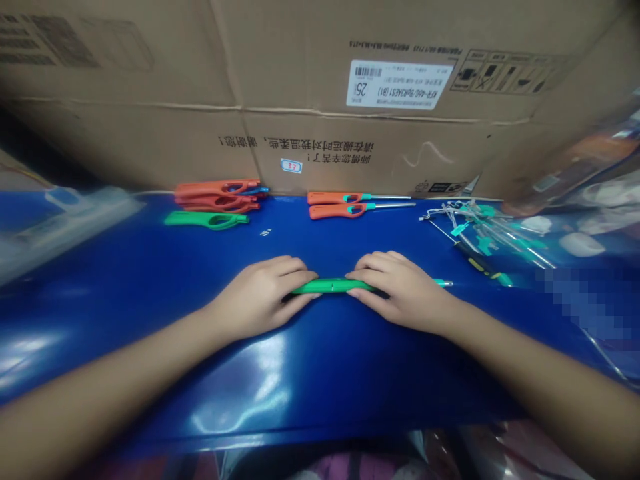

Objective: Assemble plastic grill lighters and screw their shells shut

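Green lighter point(333, 286) held level.
Left hand point(273, 290) and right hand point(400, 290) grip it; its closure is hard to judge. Press evenly throughout.

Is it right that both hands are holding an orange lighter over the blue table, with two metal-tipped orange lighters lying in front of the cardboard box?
Not quite: the head view shows that the lighter held by the left hand and the right hand is green, not orange. The rest of your statement is right.
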`<state>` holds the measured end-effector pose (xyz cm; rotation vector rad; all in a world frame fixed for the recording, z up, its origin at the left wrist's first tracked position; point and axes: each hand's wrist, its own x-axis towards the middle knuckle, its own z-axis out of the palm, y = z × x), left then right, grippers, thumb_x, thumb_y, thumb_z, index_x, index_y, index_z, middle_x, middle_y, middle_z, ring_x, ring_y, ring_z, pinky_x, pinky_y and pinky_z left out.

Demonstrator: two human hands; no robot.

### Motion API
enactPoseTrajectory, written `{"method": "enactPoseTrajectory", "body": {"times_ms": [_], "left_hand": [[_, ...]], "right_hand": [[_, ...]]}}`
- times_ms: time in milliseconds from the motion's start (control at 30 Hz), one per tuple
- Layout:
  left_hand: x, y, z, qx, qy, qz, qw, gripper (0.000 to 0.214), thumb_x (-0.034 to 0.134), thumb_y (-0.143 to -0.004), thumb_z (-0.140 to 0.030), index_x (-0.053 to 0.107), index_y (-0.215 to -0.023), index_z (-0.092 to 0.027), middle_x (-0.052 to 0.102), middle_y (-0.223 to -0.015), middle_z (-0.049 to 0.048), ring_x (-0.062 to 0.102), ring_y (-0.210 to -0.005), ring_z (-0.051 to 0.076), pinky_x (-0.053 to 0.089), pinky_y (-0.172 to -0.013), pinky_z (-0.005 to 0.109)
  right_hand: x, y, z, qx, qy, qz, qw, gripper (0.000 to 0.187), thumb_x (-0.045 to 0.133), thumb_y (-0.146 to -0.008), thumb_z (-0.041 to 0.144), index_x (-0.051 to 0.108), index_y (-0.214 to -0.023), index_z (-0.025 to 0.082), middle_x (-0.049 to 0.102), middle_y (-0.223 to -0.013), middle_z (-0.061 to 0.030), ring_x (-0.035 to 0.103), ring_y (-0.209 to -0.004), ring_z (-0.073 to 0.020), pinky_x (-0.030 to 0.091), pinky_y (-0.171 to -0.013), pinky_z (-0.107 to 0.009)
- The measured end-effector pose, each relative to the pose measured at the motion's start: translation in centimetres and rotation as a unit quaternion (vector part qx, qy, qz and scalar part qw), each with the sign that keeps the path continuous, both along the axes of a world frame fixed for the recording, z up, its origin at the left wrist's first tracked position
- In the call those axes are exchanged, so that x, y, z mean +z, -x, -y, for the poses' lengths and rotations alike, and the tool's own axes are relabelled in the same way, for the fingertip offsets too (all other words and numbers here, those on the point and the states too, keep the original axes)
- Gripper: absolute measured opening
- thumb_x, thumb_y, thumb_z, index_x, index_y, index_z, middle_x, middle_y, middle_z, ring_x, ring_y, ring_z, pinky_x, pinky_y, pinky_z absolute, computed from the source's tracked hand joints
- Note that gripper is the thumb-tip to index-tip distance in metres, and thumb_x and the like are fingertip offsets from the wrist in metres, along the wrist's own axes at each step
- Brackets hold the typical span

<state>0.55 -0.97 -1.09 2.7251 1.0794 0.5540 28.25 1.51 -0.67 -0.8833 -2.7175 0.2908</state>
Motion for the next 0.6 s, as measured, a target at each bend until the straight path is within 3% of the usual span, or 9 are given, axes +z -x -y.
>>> {"method": "enactPoseTrajectory", "body": {"times_ms": [300,600], "left_hand": [[-0.12,-0.44,0.55,-0.031,0.023,0.046,0.998,0.027,0.051,-0.102,-0.028,0.069,-0.115,-0.015,0.068,-0.093,0.0094,0.063,-0.084,0.02,0.052,-0.075,0.031],[-0.35,-0.26,0.23,-0.034,0.02,0.037,0.999,0.027,0.049,-0.103,-0.028,0.068,-0.117,-0.014,0.068,-0.095,0.0096,0.063,-0.086,0.02,0.052,-0.077,0.032]], "right_hand": [[-0.13,-0.21,0.02,0.03,-0.041,-0.014,0.999,0.027,0.049,-0.104,0.038,0.07,-0.107,0.021,0.073,-0.101,-0.0039,0.065,-0.088,-0.0181,0.038,-0.075,-0.034],[0.04,-0.31,-0.17,0.022,-0.058,-0.023,0.998,0.029,0.056,-0.099,0.042,0.068,-0.113,0.019,0.072,-0.1,-0.0056,0.064,-0.09,-0.021,0.043,-0.078,-0.035]]}}
